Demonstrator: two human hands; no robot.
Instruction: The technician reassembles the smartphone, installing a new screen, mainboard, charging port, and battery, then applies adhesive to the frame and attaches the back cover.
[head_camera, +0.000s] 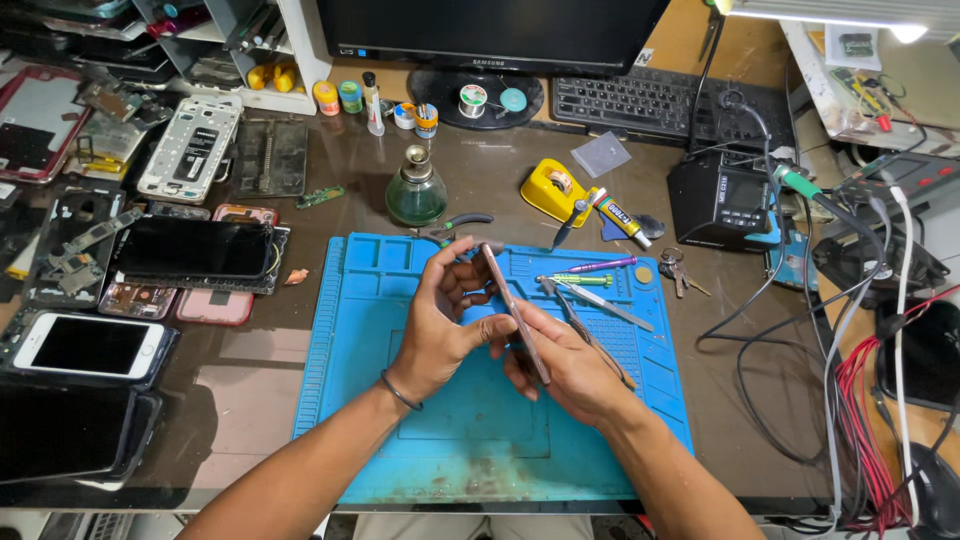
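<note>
1. Forearms come in from 6 o'clock, both bare; the left one wears a thin dark band at the wrist.
2. Left hand (437, 325) is curled, fingers and thumb closed on the upper part of a slim phone (515, 315) held edge-on to the camera.
3. Right hand (560, 365) is closed around the lower part of the same phone, thumb pressed along its edge, touching the left thumb.
4. Phone sits at the centre of view, raised above the blue work mat (350, 330), tilted from 11 o'clock down to 5 o'clock.
5. At 2 o'clock from the hands, lying on the mat: a purple-handled tool (603, 265), a green-handled tool (580, 281) and metal tweezers (608, 307), all close together.
6. At 12 o'clock, just off the mat on the bench (240, 380), stands a green glass dispenser bottle (416, 190), with small pliers (455, 224) just beside its base.
7. At 1 o'clock sit a yellow tape dispenser (550, 188) and a glue tube (618, 215), near each other.
8. At 9 to 10 o'clock, well apart from the hands, lie a white smartphone (90, 347), a dark phone screen (195, 250) and a white phone frame (192, 148).
9. At 3 o'clock, red and grey cables (860, 400) trail over the bench edge; a black meter box (722, 203) stands farther back.
10. At the far side of the bench are a keyboard (650, 100) and a monitor (490, 35).
</note>
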